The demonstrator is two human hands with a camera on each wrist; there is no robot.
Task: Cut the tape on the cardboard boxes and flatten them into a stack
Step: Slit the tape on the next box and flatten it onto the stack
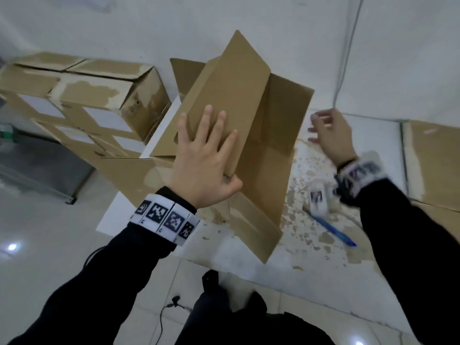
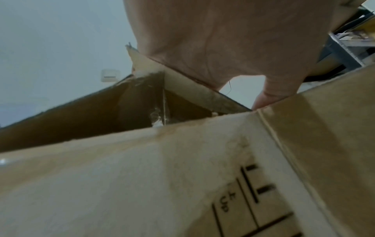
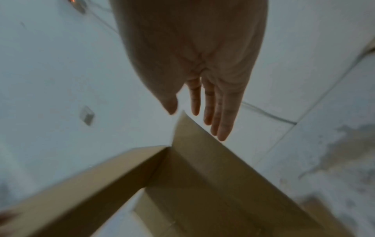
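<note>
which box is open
The box the left hand holds, flaps splayed out; the stacked boxes at far left are closed.

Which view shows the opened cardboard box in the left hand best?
The head view: the opened box shows almost whole, flaps included, the left hand gripping one panel. The left wrist view shows only a printed panel close up; the right wrist view only a blurred corner.

You have a grey cable (image 1: 348, 46) running down the white wall (image 1: 99, 26), a thin black lead (image 1: 161, 319) on the floor tiles (image 1: 49, 245) and a pale wall switch (image 2: 109, 75)
</note>
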